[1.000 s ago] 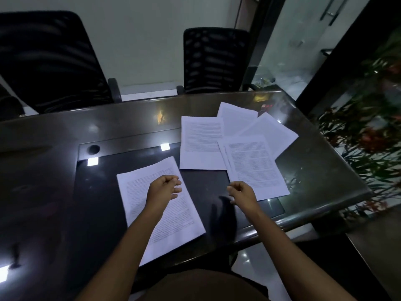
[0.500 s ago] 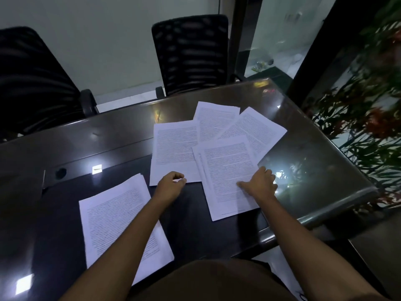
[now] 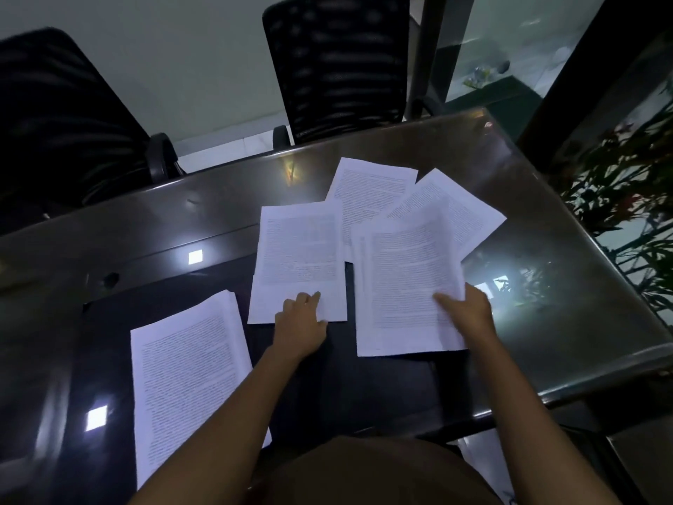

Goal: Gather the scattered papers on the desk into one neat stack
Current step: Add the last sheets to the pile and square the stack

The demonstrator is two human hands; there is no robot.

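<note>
On the dark tabletop (image 3: 546, 293) in front of me, the printed papers are lying in five lots, and I am placing them all from the middle sheet (image 3: 298, 249), which is lying flat and square to me near the centre. My left hand (image 3: 302, 322) is resting on that sheet's near edge, its fingers laid fairly straight and pressing down on the paper; it is gripping nothing.

Just right of the middle sheet, with a narrow dark strip between them, I am holding a sheaf (image 3: 404, 286) of several pages. My right hand (image 3: 469, 311) is pinching its right edge, thumb on top of the print and the other fingers tucked behind the paper. That side seems to be lifting off the surface, though I cannot tell for sure.

Beyond the middle sheet and to its right, a far sheet (image 3: 368, 187) is lying tilted, its near end tucked under both the middle sheet and the sheaf. Further right again, an angled sheet (image 3: 462, 209) is poking out from under the sheaf's far corner.

Left of the middle sheet and nearer to me, apart from it, a thick pile (image 3: 182, 366) is sitting slanted, its near end running under my left forearm.

Past the middle sheet, behind the far edge, a black chair (image 3: 338, 63) is standing, and a second chair (image 3: 62, 122) is standing off to its left. Well right of the middle sheet, a leafy plant (image 3: 626, 176) is showing.
</note>
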